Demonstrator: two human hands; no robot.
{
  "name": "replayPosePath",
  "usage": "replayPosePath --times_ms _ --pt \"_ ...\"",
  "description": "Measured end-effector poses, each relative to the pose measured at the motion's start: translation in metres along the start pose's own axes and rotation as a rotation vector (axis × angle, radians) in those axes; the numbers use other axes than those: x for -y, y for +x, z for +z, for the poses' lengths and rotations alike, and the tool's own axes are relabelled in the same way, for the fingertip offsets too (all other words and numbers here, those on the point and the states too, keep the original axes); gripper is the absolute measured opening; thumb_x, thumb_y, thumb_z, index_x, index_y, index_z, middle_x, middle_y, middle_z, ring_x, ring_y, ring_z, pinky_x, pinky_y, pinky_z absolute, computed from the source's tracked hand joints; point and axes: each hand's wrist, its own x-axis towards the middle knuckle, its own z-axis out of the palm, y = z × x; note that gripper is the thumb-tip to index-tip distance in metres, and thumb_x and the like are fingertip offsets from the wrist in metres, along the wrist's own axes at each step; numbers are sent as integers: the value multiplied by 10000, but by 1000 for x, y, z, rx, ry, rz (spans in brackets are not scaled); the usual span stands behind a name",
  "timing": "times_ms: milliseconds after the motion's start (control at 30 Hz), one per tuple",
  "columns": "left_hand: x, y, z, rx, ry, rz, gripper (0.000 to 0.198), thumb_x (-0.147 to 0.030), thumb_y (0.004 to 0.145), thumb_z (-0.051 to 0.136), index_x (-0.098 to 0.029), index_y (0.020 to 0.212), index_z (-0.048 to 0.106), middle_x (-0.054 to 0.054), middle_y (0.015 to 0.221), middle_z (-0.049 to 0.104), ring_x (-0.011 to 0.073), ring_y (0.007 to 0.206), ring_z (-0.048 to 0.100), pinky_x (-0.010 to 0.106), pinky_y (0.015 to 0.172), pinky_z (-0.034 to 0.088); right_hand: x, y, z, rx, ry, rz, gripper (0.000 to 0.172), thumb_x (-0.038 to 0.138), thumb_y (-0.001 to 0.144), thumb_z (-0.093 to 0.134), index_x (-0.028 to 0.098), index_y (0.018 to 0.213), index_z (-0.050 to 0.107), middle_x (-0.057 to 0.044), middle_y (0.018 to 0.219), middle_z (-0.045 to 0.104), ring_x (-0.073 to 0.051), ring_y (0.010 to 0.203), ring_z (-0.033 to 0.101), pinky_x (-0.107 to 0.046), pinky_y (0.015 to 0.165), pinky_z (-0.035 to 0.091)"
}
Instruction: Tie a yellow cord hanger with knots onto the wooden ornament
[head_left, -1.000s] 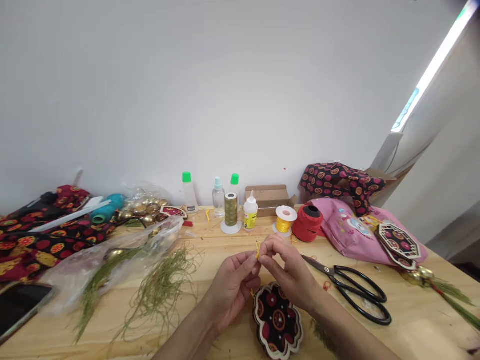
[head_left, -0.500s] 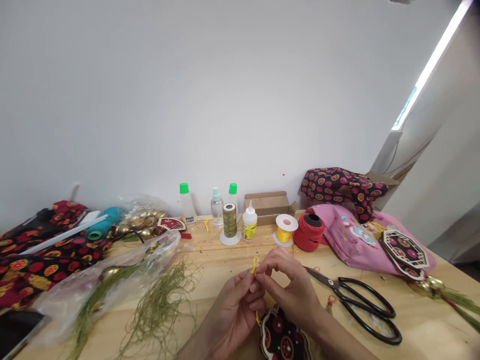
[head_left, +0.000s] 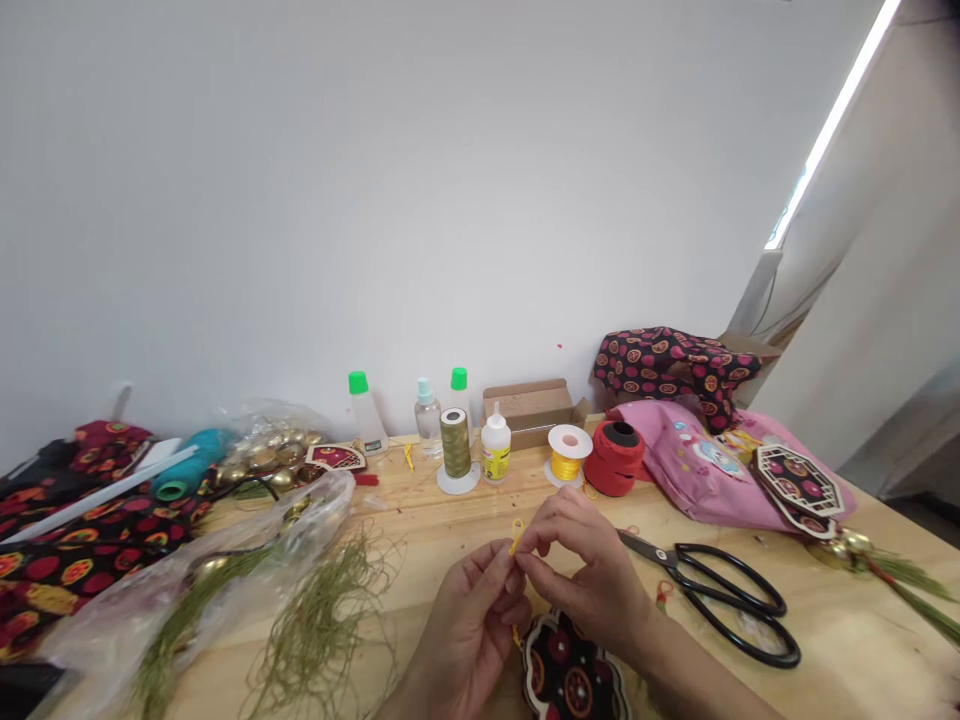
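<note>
My left hand (head_left: 469, 630) and my right hand (head_left: 592, 570) meet above the wooden table (head_left: 420, 530), fingertips pinched together on a short yellow cord loop (head_left: 517, 533). The cord runs down between the hands to a flower-shaped ornament (head_left: 574, 675) covered in black and red patterned cloth, which lies just under them at the near edge. Both hands have their fingers closed on the cord.
Black scissors (head_left: 720, 590) lie right of my hands. Behind stand a yellow spool (head_left: 568, 457), a red spool (head_left: 615, 458), an olive thread cone (head_left: 454, 448), a glue bottle (head_left: 495, 445), green-capped bottles and a cardboard box (head_left: 534, 405). Olive tassel threads (head_left: 322, 610) and a plastic bag (head_left: 217, 570) lie left.
My hands have come down and nearer to me, still pinching the yellow loop. The view has shifted, so the ornament sits lower and is partly cut off.
</note>
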Motion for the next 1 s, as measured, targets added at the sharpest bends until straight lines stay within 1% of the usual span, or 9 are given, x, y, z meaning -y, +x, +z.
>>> replayPosePath --times_ms 67,200,300,433,633,833,1000 --pt "-1 -1 1 -29 54 17 120 -188 713 563 -99 635 579 -42 534 360 39 477 266 151 448 257 1 0 -1 -14 -37 -3 85 139 698 520 169 623 547 6 580 525 -111 587 452 -259 587 342" --pt "-2 -2 2 -52 143 54 137 -195 713 561 -107 608 556 -38 538 392 39 470 266 154 442 247 3 1 -4 -30 -139 -32 97 140 697 513 172 610 546 9 568 521 -112 584 434 -259 583 322" --pt "-2 -2 2 -57 176 66 165 -208 710 563 -112 578 535 -46 523 370 41 460 249 160 434 235 5 2 -5 -23 -238 -94 110 149 704 511 179 608 556 9 567 532 -117 588 424 -263 572 295" --pt "-3 -3 3 -69 216 72 161 -213 706 568 -112 585 535 -51 526 351 43 461 230 163 431 224 5 1 -7 -11 -372 -159 124 159 714 510 182 606 567 7 570 541 -116 585 409 -262 552 263" --pt "-4 -2 4 -100 246 82 180 -233 673 602 -113 559 532 -53 514 356 40 452 226 161 419 215 5 -1 -9 12 -479 -235 161 177 757 475 183 626 568 8 567 537 -113 596 404 -265 566 261" --pt "-4 -1 4 -182 315 101 155 -242 633 638 -101 608 580 -39 529 414 35 470 287 145 440 249 5 -3 -10 85 -533 -268 173 159 781 439 175 654 555 5 592 538 -118 606 404 -268 567 269" --pt "-3 -1 -1 -207 405 129 160 -264 633 634 -109 612 598 -47 509 404 34 459 287 146 428 235 5 -5 -11 157 -536 -275 181 158 801 414 167 679 547 -13 650 549 -122 632 443 -260 576 299"
